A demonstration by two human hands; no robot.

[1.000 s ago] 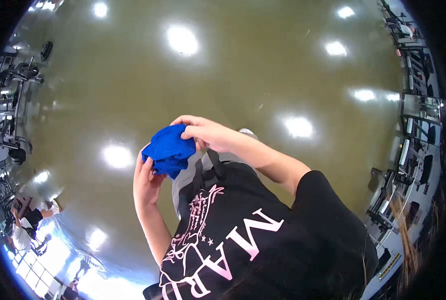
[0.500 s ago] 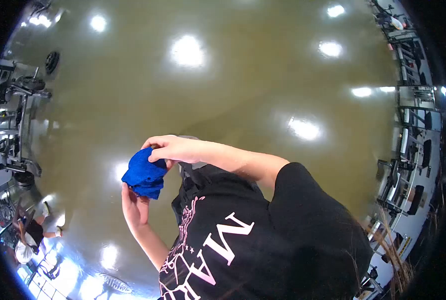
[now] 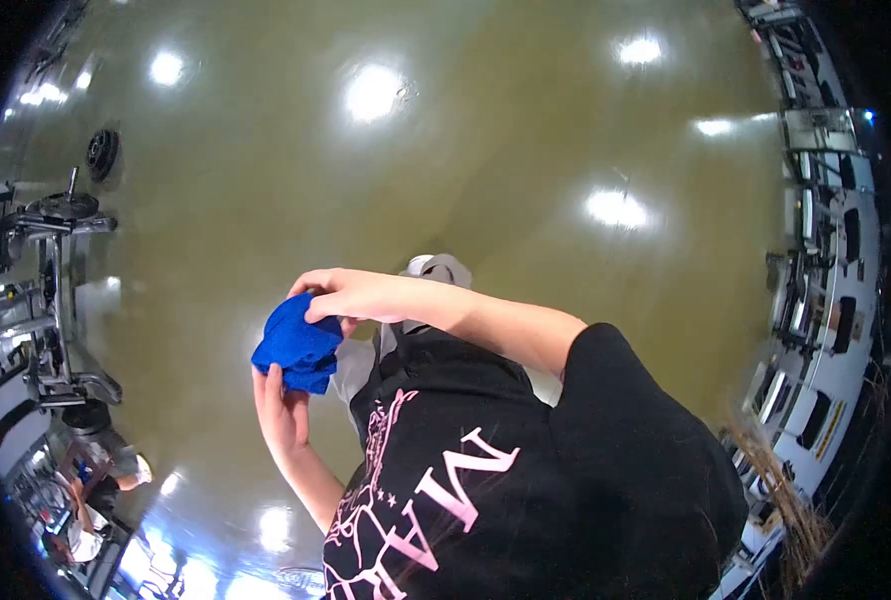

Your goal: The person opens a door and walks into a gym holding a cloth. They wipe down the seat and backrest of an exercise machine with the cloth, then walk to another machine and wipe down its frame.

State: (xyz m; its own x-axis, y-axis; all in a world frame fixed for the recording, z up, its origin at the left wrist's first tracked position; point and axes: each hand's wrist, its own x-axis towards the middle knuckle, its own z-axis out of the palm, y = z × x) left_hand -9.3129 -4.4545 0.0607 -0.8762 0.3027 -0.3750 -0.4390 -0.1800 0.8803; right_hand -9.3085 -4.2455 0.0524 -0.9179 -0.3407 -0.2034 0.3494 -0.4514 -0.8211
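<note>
A crumpled blue cloth point(image 3: 299, 345) is held in front of my body, left of the middle of the view. My left hand point(image 3: 281, 405) grips its lower edge, with the thumb and fingers against the fabric. From above, my right hand point(image 3: 338, 296) pinches the upper right part of the same cloth. Folds of cloth hide some fingertips of both hands.
A smooth greenish floor point(image 3: 526, 130) reflects ceiling lights. Gym machines point(image 3: 61, 290) line the left, near a weight plate point(image 3: 103, 155). A seated person point(image 3: 91, 520) is at the lower left. More equipment point(image 3: 816, 230) and dry stalks point(image 3: 781, 500) are at the right.
Both hands and the cloth have shifted left and down in the view since the first frame, still holding it. The surroundings have turned within the view, and a shoe shows above my right forearm.
</note>
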